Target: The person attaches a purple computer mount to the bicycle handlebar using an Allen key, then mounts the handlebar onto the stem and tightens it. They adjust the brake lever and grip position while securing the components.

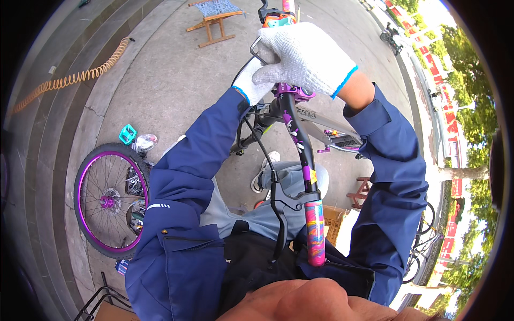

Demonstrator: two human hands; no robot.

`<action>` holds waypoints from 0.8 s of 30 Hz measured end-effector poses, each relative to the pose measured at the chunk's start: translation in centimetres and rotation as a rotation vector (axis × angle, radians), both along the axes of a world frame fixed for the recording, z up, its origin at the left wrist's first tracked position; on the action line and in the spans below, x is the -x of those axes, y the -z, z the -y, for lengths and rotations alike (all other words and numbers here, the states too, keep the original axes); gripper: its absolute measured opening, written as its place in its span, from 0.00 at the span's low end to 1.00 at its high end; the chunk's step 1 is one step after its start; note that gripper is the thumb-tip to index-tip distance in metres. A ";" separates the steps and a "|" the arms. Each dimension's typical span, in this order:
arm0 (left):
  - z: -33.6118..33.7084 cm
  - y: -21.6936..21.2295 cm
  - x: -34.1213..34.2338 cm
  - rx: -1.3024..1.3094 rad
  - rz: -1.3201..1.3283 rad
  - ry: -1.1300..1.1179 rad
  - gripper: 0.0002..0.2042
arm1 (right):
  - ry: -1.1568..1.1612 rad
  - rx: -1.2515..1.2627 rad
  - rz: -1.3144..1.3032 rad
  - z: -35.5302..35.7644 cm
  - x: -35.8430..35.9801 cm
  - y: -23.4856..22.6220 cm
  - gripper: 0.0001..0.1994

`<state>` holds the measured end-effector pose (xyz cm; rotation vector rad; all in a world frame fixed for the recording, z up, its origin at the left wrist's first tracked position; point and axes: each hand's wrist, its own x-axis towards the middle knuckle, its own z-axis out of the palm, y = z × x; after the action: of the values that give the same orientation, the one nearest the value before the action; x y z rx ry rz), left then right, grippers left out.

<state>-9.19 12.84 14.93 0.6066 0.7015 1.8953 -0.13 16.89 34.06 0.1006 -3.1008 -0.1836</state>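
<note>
A black handlebar [301,139] with purple and white patches runs up the middle, clamped by a purple stem [294,93]. My right hand [305,58], in a white knit glove with blue cuff, is closed over its far half. At its fingertips is a thin bent metal rod or cable [255,49]; which one I cannot tell. My left hand [252,81], gloved alike, has its fingers pinched together against the right hand; what they hold is hidden. The near end carries a multicoloured grip [315,230] and a black brake lever [279,224].
The grey bicycle frame [326,122] extends right beneath the bar. A purple-rimmed wheel [80,200] lies at left near a turquoise pedal [128,134]. A coiled orange hose [80,79] crosses the steps. A folding stool [214,25] stands ahead; a cardboard box [333,222] sits right.
</note>
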 end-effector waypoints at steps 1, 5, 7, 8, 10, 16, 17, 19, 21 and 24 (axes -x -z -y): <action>0.2 -0.4 -0.1 -0.010 0.048 -0.008 0.23 | -0.048 0.080 -0.021 0.1 0.0 0.3 0.11; 0.1 -0.5 1.4 0.062 -0.017 0.103 0.25 | -0.142 0.528 0.080 -0.7 0.0 0.1 0.16; -0.1 0.2 1.6 0.055 -0.127 0.101 0.25 | -0.176 0.409 0.017 -1.1 0.0 -0.2 0.13; -0.2 0.7 1.1 0.014 -0.167 0.041 0.25 | -0.193 0.348 -0.015 -1.1 0.0 -0.2 0.12; -0.7 1.2 0.8 0.036 -0.080 0.007 0.25 | -0.022 0.069 0.007 -0.8 0.0 0.0 0.10; -1.1 1.4 1.2 0.016 -0.062 0.015 0.26 | -0.126 0.377 0.080 -0.7 -0.1 -0.3 0.14; -0.9 1.3 1.4 0.016 -0.288 -0.005 0.26 | -0.096 0.482 0.154 -0.9 -0.2 -0.6 0.14; -0.6 1.2 1.2 0.069 -0.455 -0.025 0.25 | -0.208 0.344 0.042 -1.2 -0.1 -0.7 0.12; -0.7 1.1 0.6 -0.022 -0.017 -0.011 0.23 | -0.171 0.160 0.009 -1.1 -0.1 -0.5 0.11; -0.7 0.8 0.2 -0.075 0.357 0.001 0.21 | -0.064 0.053 0.020 -0.6 -0.1 0.0 0.11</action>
<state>-9.42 13.51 14.12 0.3009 0.4009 1.9673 -0.03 17.50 34.04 0.2016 -3.1137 -0.0993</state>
